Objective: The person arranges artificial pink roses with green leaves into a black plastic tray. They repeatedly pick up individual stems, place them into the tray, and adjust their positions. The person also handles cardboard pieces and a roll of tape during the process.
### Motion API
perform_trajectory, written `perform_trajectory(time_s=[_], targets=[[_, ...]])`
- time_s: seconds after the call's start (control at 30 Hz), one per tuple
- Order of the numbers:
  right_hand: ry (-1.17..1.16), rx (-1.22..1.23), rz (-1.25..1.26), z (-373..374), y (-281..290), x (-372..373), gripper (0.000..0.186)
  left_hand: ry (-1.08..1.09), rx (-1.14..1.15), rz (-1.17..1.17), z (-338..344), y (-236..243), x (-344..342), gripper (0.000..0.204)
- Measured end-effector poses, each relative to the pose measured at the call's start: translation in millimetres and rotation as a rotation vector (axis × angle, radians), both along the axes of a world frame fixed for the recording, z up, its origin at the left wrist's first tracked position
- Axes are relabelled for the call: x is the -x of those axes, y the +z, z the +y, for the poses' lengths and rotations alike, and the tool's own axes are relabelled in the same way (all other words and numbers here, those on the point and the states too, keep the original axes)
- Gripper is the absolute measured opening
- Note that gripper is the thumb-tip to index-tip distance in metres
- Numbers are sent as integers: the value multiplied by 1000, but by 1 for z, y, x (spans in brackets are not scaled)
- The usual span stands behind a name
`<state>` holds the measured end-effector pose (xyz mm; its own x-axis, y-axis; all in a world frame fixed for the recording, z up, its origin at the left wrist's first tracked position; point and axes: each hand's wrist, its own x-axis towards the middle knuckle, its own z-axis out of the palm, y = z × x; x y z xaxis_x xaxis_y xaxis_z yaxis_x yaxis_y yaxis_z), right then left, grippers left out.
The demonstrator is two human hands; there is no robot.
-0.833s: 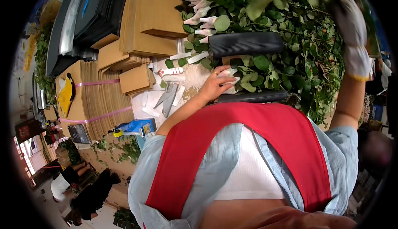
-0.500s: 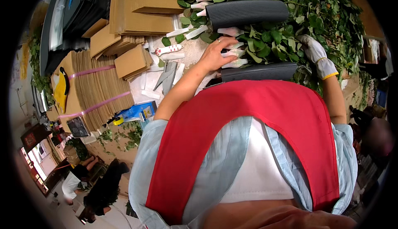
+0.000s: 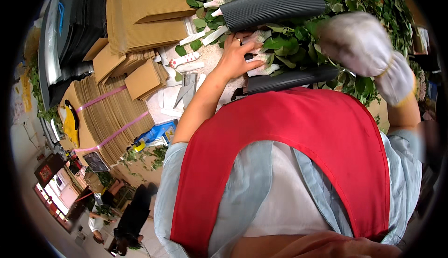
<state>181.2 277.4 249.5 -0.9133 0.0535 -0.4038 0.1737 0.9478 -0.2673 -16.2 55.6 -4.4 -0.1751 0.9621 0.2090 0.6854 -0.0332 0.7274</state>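
1. My gloved right hand (image 3: 357, 45) has come up from the leaves (image 3: 289, 48); it is blurred, so I cannot tell if it is clenched or holding anything.
2. My bare left hand (image 3: 232, 57) touches the nets (image 3: 263, 70), fingers parted; I cannot tell if they grip.
3. The nets, whitish and tapered, lie beside the leaves, between the upper bar (image 3: 273, 9) and lower bar (image 3: 294, 79), both black.

stacked cardboard (image 3: 109, 113) and leafy stems (image 3: 285, 46) suggest a workshop.
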Motion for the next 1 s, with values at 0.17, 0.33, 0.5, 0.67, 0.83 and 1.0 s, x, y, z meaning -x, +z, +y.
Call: perform_trajectory(time_s=[0.17,0.33,0.5,0.67,0.83,1.0], targets=[[275,183,86,-18,-119,47,81,159,-24,-269,-10,9,-11,48],[236,168,179,-8,-193,18,92,633,304,-414,6,34,-37,42],[245,132,217,-5,-187,17,85,774,-41,-345,13,-4,-65,20],[170,186,105,-12,-183,27,86,865,-151,-464,6,1,-42,15],[146,247,94,-14,-183,23,87,922,559,-128,-73,90,42,26],[151,231,169,-15,-168,22,88,447,464,-172,-82,60,-15,53]])
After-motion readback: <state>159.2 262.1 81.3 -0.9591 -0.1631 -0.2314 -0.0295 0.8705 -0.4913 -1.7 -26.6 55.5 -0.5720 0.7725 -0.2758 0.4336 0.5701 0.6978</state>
